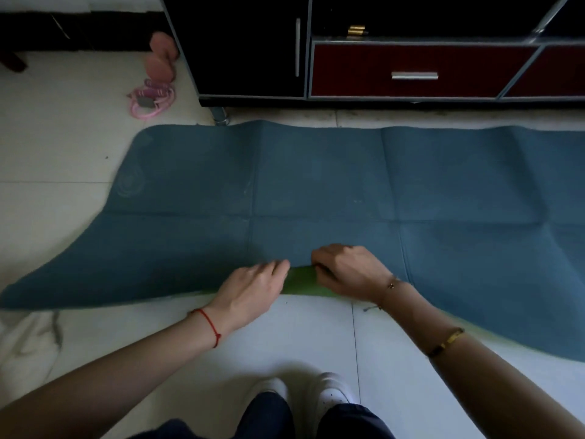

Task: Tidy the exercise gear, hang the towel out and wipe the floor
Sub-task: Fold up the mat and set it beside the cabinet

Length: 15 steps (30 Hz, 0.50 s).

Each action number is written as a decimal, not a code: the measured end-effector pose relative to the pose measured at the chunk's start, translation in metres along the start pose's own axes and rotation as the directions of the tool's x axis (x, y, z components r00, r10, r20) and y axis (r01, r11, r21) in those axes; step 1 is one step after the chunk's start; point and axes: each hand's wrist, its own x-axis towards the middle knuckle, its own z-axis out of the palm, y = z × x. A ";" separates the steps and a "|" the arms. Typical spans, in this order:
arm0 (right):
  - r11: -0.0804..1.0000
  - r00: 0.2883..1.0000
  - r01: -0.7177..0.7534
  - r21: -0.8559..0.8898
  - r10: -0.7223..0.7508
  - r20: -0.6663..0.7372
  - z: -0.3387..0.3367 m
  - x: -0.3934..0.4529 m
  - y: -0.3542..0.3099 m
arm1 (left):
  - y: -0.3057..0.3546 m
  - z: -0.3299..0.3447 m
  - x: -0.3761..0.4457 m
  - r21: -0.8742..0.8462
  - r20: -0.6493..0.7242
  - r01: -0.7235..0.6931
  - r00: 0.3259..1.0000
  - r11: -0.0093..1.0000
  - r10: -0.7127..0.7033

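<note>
A blue exercise mat [316,185] lies spread across the tiled floor, creased into panels. Its near edge is lifted in the middle and shows a green underside [302,282]. My left hand [253,289] grips that lifted edge from the left, fingers curled round it. My right hand [348,270] pinches the same edge from the right, thumb under the green side. A pink dumbbell [161,58] and a pink skipping rope [152,99] lie on the floor at the far left. A white cloth [28,340] lies at the left edge.
A black and red cabinet [380,68] stands along the mat's far side on a metal leg [220,117]. My white shoes [304,394] are on the pale tiles [47,147] just before the mat. A dark piece of furniture [63,30] is at the far left.
</note>
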 end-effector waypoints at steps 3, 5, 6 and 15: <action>0.995 0.989 -0.041 -0.088 0.028 -0.142 -0.019 0.016 0.009 | -0.010 -0.022 0.033 0.101 -0.050 0.062 0.997 0.993 -0.058; 0.986 0.977 -0.096 -0.138 0.067 -0.202 -0.029 0.028 0.013 | -0.022 -0.033 0.052 0.134 -0.076 0.063 0.996 0.989 -0.053; 0.979 0.972 -0.128 -0.158 0.092 -0.215 -0.034 0.034 0.015 | -0.029 -0.038 0.061 0.142 -0.081 0.062 0.995 0.988 -0.051; 0.944 0.919 -0.285 -0.167 0.219 -0.329 -0.094 0.125 0.043 | -0.099 -0.073 0.148 0.094 -0.198 0.183 0.967 0.979 -0.162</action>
